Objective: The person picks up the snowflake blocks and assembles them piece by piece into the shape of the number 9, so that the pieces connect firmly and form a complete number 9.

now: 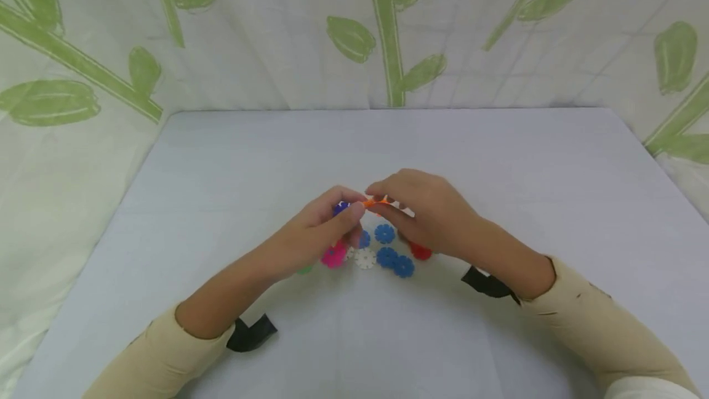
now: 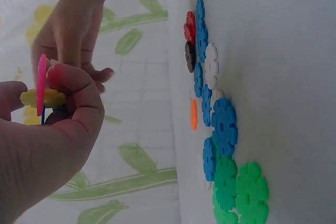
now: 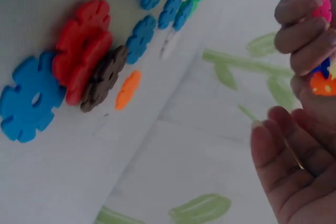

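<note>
My left hand (image 1: 316,226) holds a cluster of notched plastic flower discs slotted together. In the left wrist view a pink disc (image 2: 41,85) stands upright across a yellow disc (image 2: 50,98) between the left thumb and fingers. A dark blue disc (image 1: 341,207) shows by the left fingers in the head view. Meeting the left fingertips, my right hand (image 1: 429,211) pinches an orange disc (image 1: 379,202) between thumb and forefinger. In the right wrist view this orange disc (image 3: 323,84) lies against the dark blue one. Fingers hide parts of the cluster.
Loose discs lie on the white table below the hands: several blue ones (image 1: 384,233), red discs (image 3: 84,45), a brown disc (image 3: 105,78), another orange disc (image 3: 127,89), white discs (image 1: 365,258) and green discs (image 2: 252,193). A leaf-patterned curtain (image 1: 277,29) hangs behind.
</note>
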{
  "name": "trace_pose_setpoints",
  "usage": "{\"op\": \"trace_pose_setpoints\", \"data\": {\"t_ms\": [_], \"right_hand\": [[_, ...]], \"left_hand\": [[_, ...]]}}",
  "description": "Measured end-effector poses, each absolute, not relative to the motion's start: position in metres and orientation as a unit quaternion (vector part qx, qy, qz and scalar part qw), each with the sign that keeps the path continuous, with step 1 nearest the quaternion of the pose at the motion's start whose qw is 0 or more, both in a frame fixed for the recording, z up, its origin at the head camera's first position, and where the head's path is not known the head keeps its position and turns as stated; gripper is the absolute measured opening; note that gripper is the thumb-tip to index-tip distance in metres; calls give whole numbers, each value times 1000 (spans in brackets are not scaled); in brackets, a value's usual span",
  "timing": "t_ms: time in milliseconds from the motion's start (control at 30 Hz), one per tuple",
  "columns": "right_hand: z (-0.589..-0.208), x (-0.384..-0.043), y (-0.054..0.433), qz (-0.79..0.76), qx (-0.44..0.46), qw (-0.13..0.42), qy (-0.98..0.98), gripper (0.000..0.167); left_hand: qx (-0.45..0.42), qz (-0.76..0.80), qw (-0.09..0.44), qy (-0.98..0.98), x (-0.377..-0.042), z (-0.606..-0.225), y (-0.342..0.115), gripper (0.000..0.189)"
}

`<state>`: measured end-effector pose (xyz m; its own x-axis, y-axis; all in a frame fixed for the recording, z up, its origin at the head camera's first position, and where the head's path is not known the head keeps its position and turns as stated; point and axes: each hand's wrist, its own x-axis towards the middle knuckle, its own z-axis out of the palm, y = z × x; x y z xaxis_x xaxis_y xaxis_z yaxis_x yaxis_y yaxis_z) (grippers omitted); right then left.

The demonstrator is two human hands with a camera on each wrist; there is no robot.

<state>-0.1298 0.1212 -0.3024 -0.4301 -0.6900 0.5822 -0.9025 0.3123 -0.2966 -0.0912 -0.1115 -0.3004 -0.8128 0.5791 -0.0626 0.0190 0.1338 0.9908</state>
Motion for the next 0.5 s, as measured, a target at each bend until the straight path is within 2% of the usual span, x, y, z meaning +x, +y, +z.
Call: {"op": "trace_pose_setpoints", "data": {"t_ms": [133, 267, 367, 500], "right_hand": [[-306, -148, 123, 265, 444, 27, -856, 25], [-318, -164, 120, 157, 381, -102, -905, 33], [-327, -171, 115, 104, 370, -136, -913, 38], [-332, -178, 109, 88, 374, -134, -913, 34]], "left_hand": [[181, 653, 235, 697, -90, -299, -113, 32], [174, 669, 238, 682, -90, -298, -112, 31], [171, 676, 234, 677, -91, -298, -111, 31], [165, 685, 234, 670, -91, -298, -110, 32]]}}
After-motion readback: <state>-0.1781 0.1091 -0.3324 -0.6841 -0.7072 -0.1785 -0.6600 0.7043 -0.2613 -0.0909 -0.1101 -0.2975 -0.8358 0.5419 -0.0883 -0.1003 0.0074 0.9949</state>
